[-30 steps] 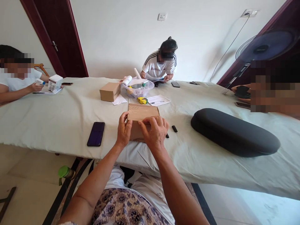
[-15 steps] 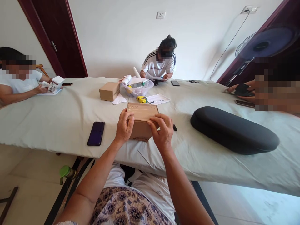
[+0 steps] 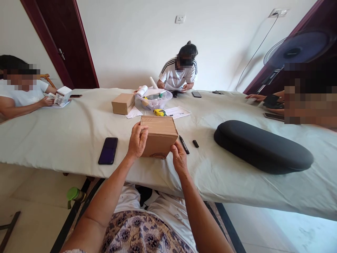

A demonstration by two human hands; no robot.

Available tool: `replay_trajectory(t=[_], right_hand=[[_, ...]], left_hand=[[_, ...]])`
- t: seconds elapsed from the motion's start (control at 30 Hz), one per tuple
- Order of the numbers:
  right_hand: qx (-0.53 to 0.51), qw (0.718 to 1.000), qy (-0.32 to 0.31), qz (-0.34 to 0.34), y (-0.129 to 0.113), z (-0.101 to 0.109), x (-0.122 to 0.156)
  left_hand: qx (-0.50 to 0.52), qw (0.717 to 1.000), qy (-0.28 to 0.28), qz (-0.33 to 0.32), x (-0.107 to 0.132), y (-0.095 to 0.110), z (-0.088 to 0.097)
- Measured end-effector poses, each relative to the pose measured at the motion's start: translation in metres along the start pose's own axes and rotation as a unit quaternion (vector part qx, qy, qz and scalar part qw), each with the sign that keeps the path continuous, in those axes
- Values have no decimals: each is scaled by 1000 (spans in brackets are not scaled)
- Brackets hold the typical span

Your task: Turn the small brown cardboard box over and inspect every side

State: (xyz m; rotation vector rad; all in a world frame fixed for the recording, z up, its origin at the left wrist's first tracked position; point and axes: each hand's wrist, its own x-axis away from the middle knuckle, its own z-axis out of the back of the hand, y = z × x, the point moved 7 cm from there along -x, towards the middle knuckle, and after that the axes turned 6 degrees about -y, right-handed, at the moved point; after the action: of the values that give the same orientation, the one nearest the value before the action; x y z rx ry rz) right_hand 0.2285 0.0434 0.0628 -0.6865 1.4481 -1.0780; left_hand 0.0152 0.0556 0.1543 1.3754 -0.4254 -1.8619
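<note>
Head view: a brown cardboard box with clear tape across its top (image 3: 159, 137) stands at the near edge of the pale cloth-covered table (image 3: 52, 142), its longer top edge running roughly left to right, though whether it rests on the cloth or is slightly lifted cannot be told. The left hand (image 3: 137, 141) lies spread against the box's left side, reaching higher and farther up it, while the right hand (image 3: 179, 158) curls its fingers under the near right corner, sitting nearer the person. A black marker pen (image 3: 184, 144) lies just beside that corner, and a dark phone (image 3: 107, 151) lies well left of the box.
</note>
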Motion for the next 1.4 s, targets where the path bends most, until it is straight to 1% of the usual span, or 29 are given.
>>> replay_trajectory(t=[0.07,0.13,0.23,0.3,0.4,0.53,0.6,0.67,0.73,0.8,0.9,0.97,1.03,1.1,1.2,1.3,1.33,1.4], right_hand=[[3,1000,-22,-20,10,0,5],[29,998,-44,-32,17,-1,10],[85,993,-74,-28,19,-6,16],[99,992,-80,-17,18,-10,18],[81,995,-53,-29,19,-12,18],[-7,997,-25,-75,29,-18,18],[-51,996,-14,-74,29,-22,18],[-74,995,6,-61,25,-24,17],[-71,996,31,-46,17,-20,15],[-46,997,61,-27,3,-9,13],[6,995,101,8,-23,14,8],[51,991,120,31,-38,29,5],[104,984,138,49,-48,40,3],[153,977,139,62,-49,43,3],[188,973,107,86,-42,37,6],[200,968,100,114,-37,31,10],[201,967,103,119,-36,30,11],[200,967,104,123,-35,29,11]], left_hand=[[5,1000,4,-1,0,-1,2],[10,1000,11,3,0,-2,5],[19,1000,20,15,1,-6,11],[25,999,21,21,2,-8,16],[29,999,35,28,7,-13,27],[35,996,67,47,20,-27,45],[40,994,82,60,27,-35,52],[54,991,98,76,31,-41,55],[87,986,111,94,34,-44,52],[127,980,110,111,33,-46,43],[168,972,81,144,32,-53,19],[187,964,52,182,37,-66,1],[172,960,17,222,46,-82,-14],[105,963,-21,247,55,-95,-22],[32,963,-47,262,63,-107,-24],[27,962,-44,267,63,-109,-20],[30,963,-35,266,61,-108,-19],[48,966,5,254,57,-101,-14]])
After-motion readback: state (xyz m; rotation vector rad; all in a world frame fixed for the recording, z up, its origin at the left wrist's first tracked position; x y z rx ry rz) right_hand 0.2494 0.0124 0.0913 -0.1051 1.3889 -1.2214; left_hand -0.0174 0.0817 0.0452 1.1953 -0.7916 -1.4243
